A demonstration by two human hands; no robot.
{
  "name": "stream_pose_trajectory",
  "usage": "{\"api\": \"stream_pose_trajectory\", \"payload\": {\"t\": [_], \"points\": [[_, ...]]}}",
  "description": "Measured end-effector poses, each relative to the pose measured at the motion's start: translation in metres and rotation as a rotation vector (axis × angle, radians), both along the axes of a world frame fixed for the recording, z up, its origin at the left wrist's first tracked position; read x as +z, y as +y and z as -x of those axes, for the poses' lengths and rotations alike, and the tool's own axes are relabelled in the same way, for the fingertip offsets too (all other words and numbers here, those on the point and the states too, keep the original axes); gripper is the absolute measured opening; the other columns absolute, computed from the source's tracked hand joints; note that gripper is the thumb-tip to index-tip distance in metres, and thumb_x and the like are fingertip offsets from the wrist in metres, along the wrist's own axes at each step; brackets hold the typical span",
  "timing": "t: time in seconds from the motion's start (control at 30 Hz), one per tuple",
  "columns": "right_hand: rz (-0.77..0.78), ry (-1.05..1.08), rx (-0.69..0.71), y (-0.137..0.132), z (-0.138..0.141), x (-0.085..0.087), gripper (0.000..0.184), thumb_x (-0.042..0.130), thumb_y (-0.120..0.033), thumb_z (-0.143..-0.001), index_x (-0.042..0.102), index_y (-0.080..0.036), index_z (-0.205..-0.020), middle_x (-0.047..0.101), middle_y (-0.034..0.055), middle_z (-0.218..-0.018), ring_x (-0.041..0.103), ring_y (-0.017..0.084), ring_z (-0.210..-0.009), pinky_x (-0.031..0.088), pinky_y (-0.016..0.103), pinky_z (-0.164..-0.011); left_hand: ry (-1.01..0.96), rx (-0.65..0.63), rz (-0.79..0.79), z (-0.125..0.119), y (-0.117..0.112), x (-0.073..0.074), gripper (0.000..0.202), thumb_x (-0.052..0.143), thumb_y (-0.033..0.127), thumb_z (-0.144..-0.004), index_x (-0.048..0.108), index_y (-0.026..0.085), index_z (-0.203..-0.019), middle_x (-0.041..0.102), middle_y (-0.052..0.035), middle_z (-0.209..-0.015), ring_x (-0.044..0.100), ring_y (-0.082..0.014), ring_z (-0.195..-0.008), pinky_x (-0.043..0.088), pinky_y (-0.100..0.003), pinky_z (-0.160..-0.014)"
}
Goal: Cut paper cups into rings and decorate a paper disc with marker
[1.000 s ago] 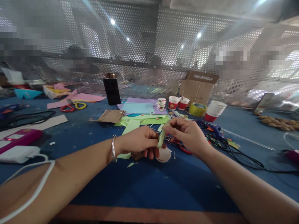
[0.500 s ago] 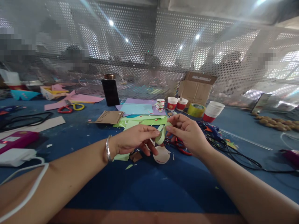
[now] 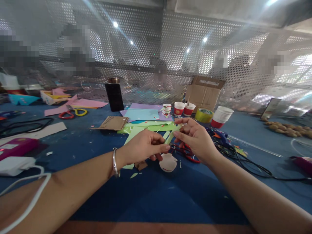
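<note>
A pale green paper strip stretches between my two hands above the blue tabletop. My left hand, with a silver bangle at the wrist, pinches its lower left end. The upper right end is gripped between the thumb and fingers of my right hand. Just below the hands rests a small white cut paper cup piece with a ragged rim. Partly hidden behind my right hand are red-handled scissors. Green paper sheets and small scraps lie beyond my left hand.
Paper cups, yellow tape and a cup stack stand behind. A phone leans upright at centre left. Black cables run right; a white cable crosses my left forearm. Other scissors lie left.
The strip was curled in a loop and is now drawn straighter. My left hand has turned, its thumb now lower and its fingers more curled. My right hand has barely moved.
</note>
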State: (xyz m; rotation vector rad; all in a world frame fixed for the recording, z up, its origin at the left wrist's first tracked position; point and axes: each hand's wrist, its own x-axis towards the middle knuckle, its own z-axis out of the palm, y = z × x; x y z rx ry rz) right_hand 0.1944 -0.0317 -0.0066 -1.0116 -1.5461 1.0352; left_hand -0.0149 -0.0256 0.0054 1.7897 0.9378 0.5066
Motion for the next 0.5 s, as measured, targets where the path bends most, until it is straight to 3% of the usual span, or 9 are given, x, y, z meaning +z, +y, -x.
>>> {"api": "stream_pose_trajectory", "payload": {"t": [0.3, 0.5], "points": [[0.025, -0.013, 0.012, 0.0005, 0.0000, 0.0010, 0.039, 0.074, -0.034, -0.081, 0.054, -0.020, -0.112, 0.065, -0.0042, -0.069, 0.065, 0.013, -0.061, 0.051, 0.023, -0.050, 0.001, 0.027, 0.074, 0.0013, 0.0049, -0.0016, 0.038, 0.072, 0.051, -0.080, 0.070, 0.014, -0.089, 0.076, -0.0076, -0.091, 0.074, -0.0166, -0.073, 0.055, -0.022, -0.058], [0.036, 0.002, 0.028, 0.0006, -0.0005, -0.0007, 0.040, 0.076, -0.039, -0.080, 0.056, -0.020, -0.110, 0.065, -0.0036, -0.071, 0.064, 0.012, -0.062, 0.050, 0.022, -0.051, -0.019, 0.057, 0.150, 0.0026, 0.0070, -0.0015, 0.032, 0.078, 0.041, -0.077, 0.070, 0.014, -0.092, 0.076, -0.0057, -0.083, 0.073, -0.0159, -0.073, 0.054, -0.023, -0.061]]}}
